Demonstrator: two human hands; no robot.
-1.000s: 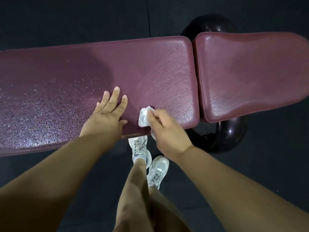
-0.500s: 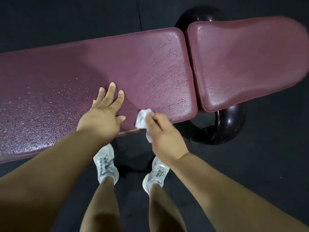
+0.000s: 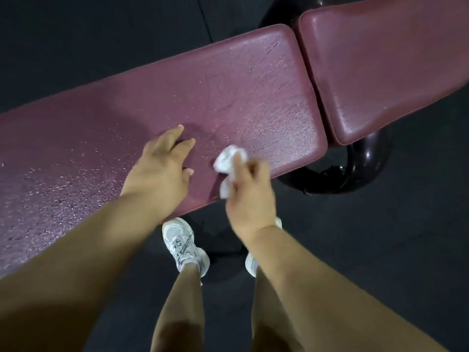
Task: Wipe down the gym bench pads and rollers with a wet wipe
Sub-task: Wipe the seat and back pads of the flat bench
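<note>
— Where's the wipe (image 3: 229, 158)?

— Bunched up white in the right grip (image 3: 250, 196), pinched between thumb and fingers. It touches the long pad (image 3: 228, 92) just inside the near edge. It's a bit blurred.

— And the other one?

— The left grip (image 3: 160, 168) is released, fingers spread, tips resting on the same pad just left of the wipe. It holds nothing.

— How does the surface look?

— Maroon and grainy. Fine droplets glint across the left and middle of the long pad, and thin wet streaks run over its right end. The short pad (image 3: 380, 72) is smoother, with a shine along its rim.

— Edges?

— A narrow gap splits the two pads. The long pad's right corners are rounded, and its near edge runs just under the right wrist. A black curved frame (image 3: 365, 163) shows below the gap on the near side.

— Room to move?

— Dark floor (image 3: 380, 237) lies open to the right and beyond the far edge. Two white shoes (image 3: 181, 243) stand on it, close to the near edge.
</note>
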